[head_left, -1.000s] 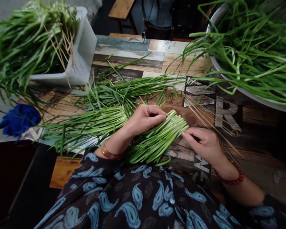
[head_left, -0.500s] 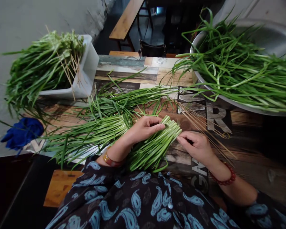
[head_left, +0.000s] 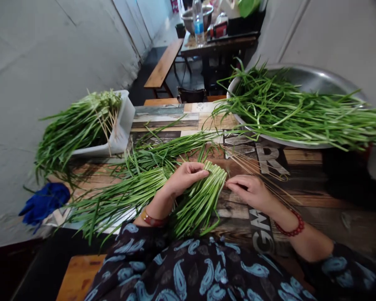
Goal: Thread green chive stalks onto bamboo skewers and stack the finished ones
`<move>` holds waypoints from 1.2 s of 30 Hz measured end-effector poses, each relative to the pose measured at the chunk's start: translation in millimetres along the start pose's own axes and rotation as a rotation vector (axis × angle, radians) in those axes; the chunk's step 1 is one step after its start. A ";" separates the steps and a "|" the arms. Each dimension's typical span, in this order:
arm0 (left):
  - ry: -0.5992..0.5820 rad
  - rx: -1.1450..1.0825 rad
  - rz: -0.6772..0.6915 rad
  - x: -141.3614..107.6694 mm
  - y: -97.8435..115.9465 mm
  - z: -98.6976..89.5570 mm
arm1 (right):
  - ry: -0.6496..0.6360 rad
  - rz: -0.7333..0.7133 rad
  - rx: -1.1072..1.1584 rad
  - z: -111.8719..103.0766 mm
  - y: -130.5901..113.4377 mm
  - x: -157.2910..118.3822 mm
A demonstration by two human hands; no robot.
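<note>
My left hand grips a flat bunch of garlic chives, thumb near the pale cut ends and fingers partly hidden behind it. The leaves hang toward my body. At the bunch's right edge, my right hand is closed in a pinch; whatever sits between its fingertips is too small to make out. Thin bamboo skewers lie on the table just beyond my right hand. Left of the held bunch, a pile of chives spreads across the table, with more loose chives behind it.
A white plastic bin at the left holds chives with skewers sticking out. At the right stands a large metal basin heaped with chives. A blue glove lies at the table's left edge. Beyond are a wooden bench and another table.
The view has tilted up, so more of the room behind shows. My left hand keeps its hold on the bunch; my right hand stays pinched at its edge, a touch further from the stalks.
</note>
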State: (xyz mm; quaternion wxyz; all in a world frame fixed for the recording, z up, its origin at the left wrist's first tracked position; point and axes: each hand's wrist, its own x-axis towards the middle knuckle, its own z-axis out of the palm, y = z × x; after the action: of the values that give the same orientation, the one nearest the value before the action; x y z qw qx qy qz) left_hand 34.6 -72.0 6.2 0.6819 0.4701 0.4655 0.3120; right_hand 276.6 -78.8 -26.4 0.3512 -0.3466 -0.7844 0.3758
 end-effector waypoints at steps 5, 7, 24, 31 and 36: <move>-0.148 0.014 -0.003 -11.4 11.6 -0.5 | 0.067 -0.150 -0.137 -2.6 -11.8 0.2; -0.154 0.018 0.004 -20.5 18.1 3.5 | 0.051 -0.201 -0.237 -8.4 -26.2 1.6; -0.103 0.086 0.579 -82.6 96.2 29.4 | 0.249 -0.518 -0.636 -61.6 -154.8 31.4; -0.108 -0.093 0.514 -81.4 81.5 36.9 | 0.251 -0.499 -0.654 -50.9 -161.4 29.8; -0.179 -0.117 0.477 -93.8 76.0 35.0 | 0.160 -0.532 -0.675 -50.1 -166.2 26.3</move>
State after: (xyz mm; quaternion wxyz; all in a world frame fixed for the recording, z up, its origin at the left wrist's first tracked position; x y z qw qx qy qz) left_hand 33.2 -137.7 113.4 0.6535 0.5520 0.2607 0.4476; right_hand 257.3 -119.5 143.2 0.3625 -0.2561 -0.8955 -0.0332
